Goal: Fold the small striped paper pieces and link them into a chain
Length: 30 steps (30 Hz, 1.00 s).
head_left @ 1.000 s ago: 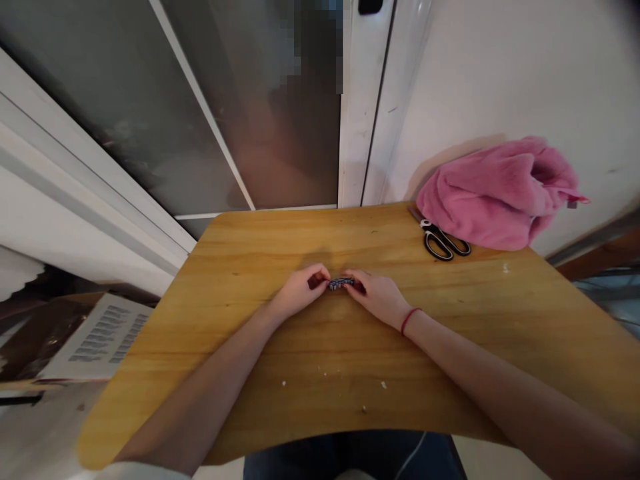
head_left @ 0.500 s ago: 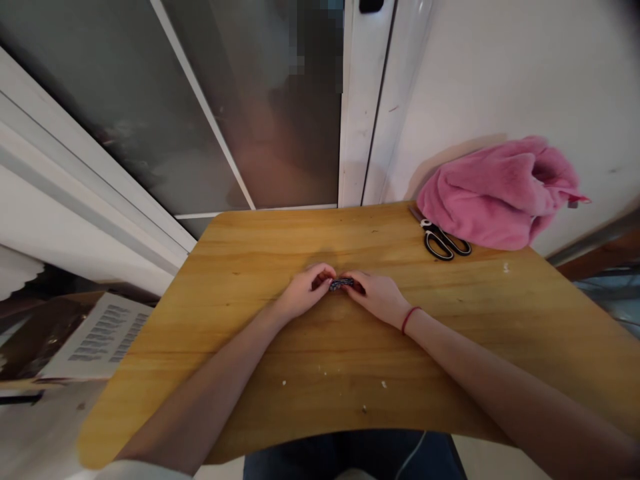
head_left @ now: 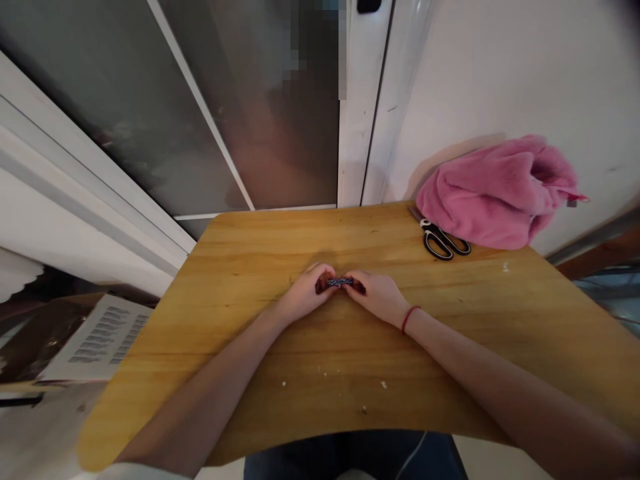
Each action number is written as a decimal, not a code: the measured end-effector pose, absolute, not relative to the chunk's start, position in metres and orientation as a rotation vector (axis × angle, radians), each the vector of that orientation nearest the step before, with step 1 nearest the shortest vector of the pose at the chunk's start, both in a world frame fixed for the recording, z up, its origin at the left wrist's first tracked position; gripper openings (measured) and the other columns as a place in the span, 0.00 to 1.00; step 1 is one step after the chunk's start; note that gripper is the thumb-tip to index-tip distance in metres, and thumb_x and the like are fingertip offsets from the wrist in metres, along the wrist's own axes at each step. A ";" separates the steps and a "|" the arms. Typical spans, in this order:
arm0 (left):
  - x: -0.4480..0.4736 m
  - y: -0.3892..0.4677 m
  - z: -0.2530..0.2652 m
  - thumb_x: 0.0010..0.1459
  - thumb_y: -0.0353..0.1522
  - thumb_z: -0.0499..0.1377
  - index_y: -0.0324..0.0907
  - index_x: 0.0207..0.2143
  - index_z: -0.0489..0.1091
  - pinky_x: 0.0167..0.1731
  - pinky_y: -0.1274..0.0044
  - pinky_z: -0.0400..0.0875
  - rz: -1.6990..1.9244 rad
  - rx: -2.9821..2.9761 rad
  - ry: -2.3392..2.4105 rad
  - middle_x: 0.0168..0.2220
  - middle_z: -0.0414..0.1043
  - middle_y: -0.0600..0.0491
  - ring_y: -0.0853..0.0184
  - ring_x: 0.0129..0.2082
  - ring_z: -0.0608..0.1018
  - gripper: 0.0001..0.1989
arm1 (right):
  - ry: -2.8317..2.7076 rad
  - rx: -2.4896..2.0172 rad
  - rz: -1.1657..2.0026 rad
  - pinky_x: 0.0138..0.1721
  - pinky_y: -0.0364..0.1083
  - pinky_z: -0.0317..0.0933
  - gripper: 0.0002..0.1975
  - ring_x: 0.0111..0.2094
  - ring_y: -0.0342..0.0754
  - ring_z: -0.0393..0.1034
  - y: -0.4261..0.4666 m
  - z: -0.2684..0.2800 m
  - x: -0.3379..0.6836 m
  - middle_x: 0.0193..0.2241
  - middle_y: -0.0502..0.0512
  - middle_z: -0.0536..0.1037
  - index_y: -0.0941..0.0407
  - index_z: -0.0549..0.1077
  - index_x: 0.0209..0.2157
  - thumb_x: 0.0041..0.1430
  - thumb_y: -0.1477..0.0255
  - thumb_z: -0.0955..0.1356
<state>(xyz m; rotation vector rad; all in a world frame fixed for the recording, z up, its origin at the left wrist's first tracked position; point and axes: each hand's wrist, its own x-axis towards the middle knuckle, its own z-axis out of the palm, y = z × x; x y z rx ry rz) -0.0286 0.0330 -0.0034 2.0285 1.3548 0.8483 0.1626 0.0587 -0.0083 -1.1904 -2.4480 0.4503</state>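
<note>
A small dark strip with a light pattern (head_left: 341, 282) spans the gap between my two hands, above the middle of the wooden table (head_left: 320, 347). Its exact kind is too small to make out. My left hand (head_left: 311, 291) pinches its left end between thumb and fingers. The right end sits in a pinch of my right hand (head_left: 376, 294), which has a red band (head_left: 409, 319) round the wrist. Fingertips cover both ends of the strip.
Black-handled scissors (head_left: 443, 243) lie at the table's back right, partly under a pink plush cloth (head_left: 500, 193). White crumbs (head_left: 383, 385) dot the near tabletop. A sliding door (head_left: 290, 153) stands behind, and a box with a printed panel (head_left: 103, 337) is at left.
My left fingers have shifted on the strip, and more of its patterned side shows, lying more level. My right hand has barely moved.
</note>
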 end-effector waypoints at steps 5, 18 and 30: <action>-0.023 0.033 -0.005 0.53 0.32 0.55 0.42 0.35 0.62 0.31 0.79 0.63 0.875 2.008 1.309 0.31 0.63 0.55 0.71 0.29 0.67 0.06 | -2.467 -1.149 0.506 0.25 0.40 0.49 0.08 0.26 0.41 0.65 0.059 -0.006 0.163 0.29 0.49 0.74 0.54 0.69 0.37 0.57 0.67 0.62; -0.027 0.033 -0.004 0.54 0.30 0.54 0.42 0.34 0.62 0.35 0.78 0.63 0.825 2.133 1.228 0.33 0.62 0.55 0.70 0.33 0.67 0.04 | -2.474 -1.152 0.506 0.24 0.40 0.48 0.08 0.25 0.41 0.64 0.059 -0.009 0.163 0.27 0.47 0.73 0.53 0.69 0.35 0.57 0.65 0.62; -0.029 0.034 -0.004 0.54 0.30 0.55 0.43 0.36 0.64 0.32 0.80 0.63 0.815 2.167 1.257 0.33 0.61 0.55 0.71 0.31 0.67 0.05 | -2.464 -1.159 0.480 0.24 0.40 0.48 0.09 0.25 0.40 0.63 0.060 -0.008 0.163 0.27 0.50 0.72 0.55 0.69 0.33 0.57 0.65 0.62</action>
